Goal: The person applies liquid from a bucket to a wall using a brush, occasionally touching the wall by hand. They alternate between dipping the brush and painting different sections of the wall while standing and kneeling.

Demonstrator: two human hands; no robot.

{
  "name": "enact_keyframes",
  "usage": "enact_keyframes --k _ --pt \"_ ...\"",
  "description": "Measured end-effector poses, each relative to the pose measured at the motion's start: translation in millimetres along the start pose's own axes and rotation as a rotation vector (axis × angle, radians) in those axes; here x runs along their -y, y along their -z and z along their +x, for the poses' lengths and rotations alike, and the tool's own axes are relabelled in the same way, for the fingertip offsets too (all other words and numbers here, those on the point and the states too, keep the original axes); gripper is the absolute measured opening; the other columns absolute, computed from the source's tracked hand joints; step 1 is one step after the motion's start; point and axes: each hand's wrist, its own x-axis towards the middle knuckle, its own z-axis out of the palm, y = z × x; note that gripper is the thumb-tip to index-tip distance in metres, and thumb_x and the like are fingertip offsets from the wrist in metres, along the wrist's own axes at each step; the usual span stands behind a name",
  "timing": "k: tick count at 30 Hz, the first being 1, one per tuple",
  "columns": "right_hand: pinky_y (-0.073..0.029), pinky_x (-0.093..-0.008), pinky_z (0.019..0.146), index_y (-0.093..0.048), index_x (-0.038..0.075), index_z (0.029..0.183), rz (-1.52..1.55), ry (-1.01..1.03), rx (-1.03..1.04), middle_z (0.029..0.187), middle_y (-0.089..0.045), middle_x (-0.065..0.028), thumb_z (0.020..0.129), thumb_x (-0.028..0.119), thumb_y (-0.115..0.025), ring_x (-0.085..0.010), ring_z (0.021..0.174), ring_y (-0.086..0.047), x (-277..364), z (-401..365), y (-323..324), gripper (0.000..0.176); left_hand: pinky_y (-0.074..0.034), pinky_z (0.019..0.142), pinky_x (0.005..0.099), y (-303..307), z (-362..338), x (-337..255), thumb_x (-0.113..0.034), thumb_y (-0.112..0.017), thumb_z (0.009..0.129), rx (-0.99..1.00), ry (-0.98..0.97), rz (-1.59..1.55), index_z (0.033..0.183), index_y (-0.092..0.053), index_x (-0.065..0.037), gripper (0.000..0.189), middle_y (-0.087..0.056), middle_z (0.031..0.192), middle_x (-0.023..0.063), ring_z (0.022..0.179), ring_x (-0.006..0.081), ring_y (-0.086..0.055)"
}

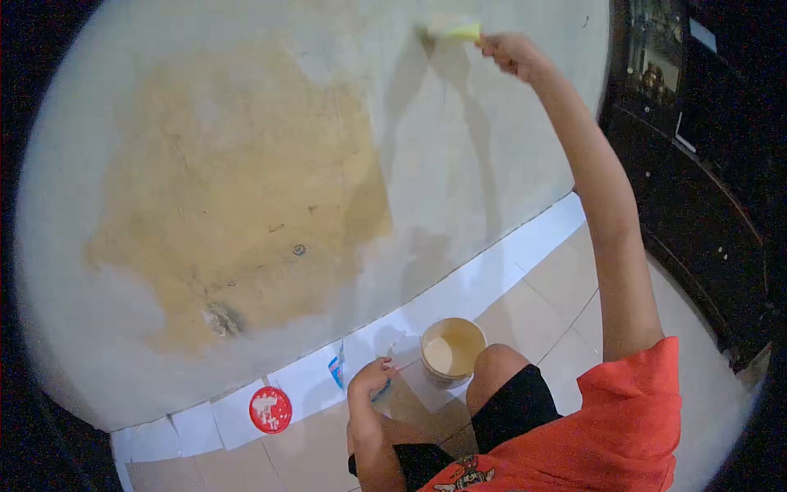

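My right hand (515, 56) is raised high at the wall (443, 148), closed around the yellow-green handle of a paintbrush (459, 33). The brush head points left and is blurred, at or very near the wall surface. My left hand (373, 377) is low, by my bent leg, with its fingers partly stretched out. It seems to hold nothing, though its underside is hidden. Just right of it stands a bucket (454, 348) with pale cream paint inside. Left of that hand is a small blue-and-white packet (337, 369).
A large ochre patch (270, 189) covers the wall's left part. White sheets (197, 426) line the floor along the wall's foot. A red lid (270, 410) with white smears lies on them. Dark furniture (689, 189) with glass stands at the right. The floor is tiled.
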Motion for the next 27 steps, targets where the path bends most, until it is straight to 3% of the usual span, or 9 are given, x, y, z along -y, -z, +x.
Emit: enact_keyframes --k 2,4,7,8,11,13,18,24,27 --pt "-0.026 -0.0194 0.038 -0.059 0.007 0.084 0.016 0.125 0.083 0.063 -0.05 0.0022 0.08 0.016 -0.052 -0.0032 0.044 -0.033 37 6 8 0.013 -0.042 0.088 0.0335 4 -22 -38 -0.046 -0.059 0.08 0.001 0.065 0.105 0.127 -0.041 -0.001 0.067 -0.054 0.117 0.0184 0.105 0.0287 -0.053" --pt "-0.027 -0.0221 0.039 -0.057 0.002 0.084 0.17 0.165 -0.229 0.06 -0.047 0.0013 0.09 0.018 -0.045 -0.0059 0.045 -0.034 92 -13 -14 0.021 -0.042 0.088 0.0339 4 -16 -35 -0.046 -0.059 0.08 0.014 0.047 0.119 0.127 -0.041 -0.001 0.067 -0.053 0.118 0.0185 0.106 0.0292 -0.053" --pt "-0.028 -0.022 0.042 -0.057 0.002 0.084 -0.006 0.106 -0.27 0.059 -0.045 0.0015 0.09 0.019 -0.047 -0.0066 0.048 -0.035 96 -3 -38 0.021 -0.042 0.089 0.0347 4 -10 -26 -0.047 -0.058 0.079 0.023 0.035 0.132 0.127 -0.041 -0.002 0.068 -0.052 0.119 0.0189 0.107 0.0298 -0.053" --pt "-0.026 -0.0187 0.037 -0.059 0.005 0.088 0.167 0.227 -0.178 0.066 -0.05 0.0011 0.08 0.015 -0.052 -0.0034 0.042 -0.033 54 46 -32 0.015 -0.042 0.089 0.0351 3 -10 -23 -0.047 -0.058 0.079 0.02 0.04 0.131 0.127 -0.041 -0.002 0.068 -0.052 0.119 0.0192 0.106 0.03 -0.053" --pt "-0.028 -0.0189 0.036 -0.058 0.009 0.097 0.2 -0.034 -0.111 0.074 -0.051 0.0004 0.086 0.024 -0.048 -0.0041 0.043 -0.035 -2 30 -63 0.021 -0.042 0.089 0.0353 5 -28 -37 -0.048 -0.058 0.079 -0.021 0.046 0.141 0.127 -0.041 -0.003 0.068 -0.051 0.12 0.0194 0.107 0.0303 -0.053" --pt "-0.032 -0.0236 0.036 -0.06 0.009 0.074 0.351 -0.118 -0.129 0.062 -0.053 -0.0014 0.084 0.029 -0.053 -0.0095 0.043 -0.041 -55 19 -76 0.023 -0.042 0.089 0.0353 8 -48 -52 -0.048 -0.057 0.079 -0.035 0.058 0.153 0.127 -0.041 -0.004 0.067 -0.051 0.12 0.0194 0.107 0.0305 -0.053" --pt "-0.03 -0.0244 0.034 -0.059 0.009 0.086 0.555 -0.269 -0.081 0.062 -0.05 -0.0007 0.087 0.032 -0.05 -0.0096 0.039 -0.04 -144 -52 -127 0.025 -0.042 0.087 0.0355 5 -56 -52 -0.048 -0.057 0.079 -0.065 0.035 0.164 0.127 -0.041 -0.004 0.067 -0.051 0.121 0.0192 0.104 0.0314 -0.054" --pt "-0.026 -0.0236 0.032 -0.059 0.007 0.096 0.374 -0.458 -0.063 0.065 -0.05 -0.0016 0.088 0.03 -0.047 -0.0085 0.037 -0.036 -260 -132 -172 0.027 -0.043 0.087 0.0357 6 -89 -77 -0.05 -0.056 0.079 -0.046 0.096 0.129 0.127 -0.041 -0.004 0.068 -0.05 0.121 0.019 0.104 0.0312 -0.054" --pt "-0.025 -0.0254 0.031 -0.061 0.006 0.087 0.261 -0.562 -0.073 0.062 -0.051 -0.0031 0.084 0.028 -0.053 -0.0096 0.036 -0.037 -298 -177 -178 0.024 -0.042 0.088 0.0361 8 -96 -67 -0.05 -0.056 0.08 -0.068 0.108 0.132 0.127 -0.041 -0.005 0.068 -0.051 0.121 0.0189 0.107 0.0312 -0.053"
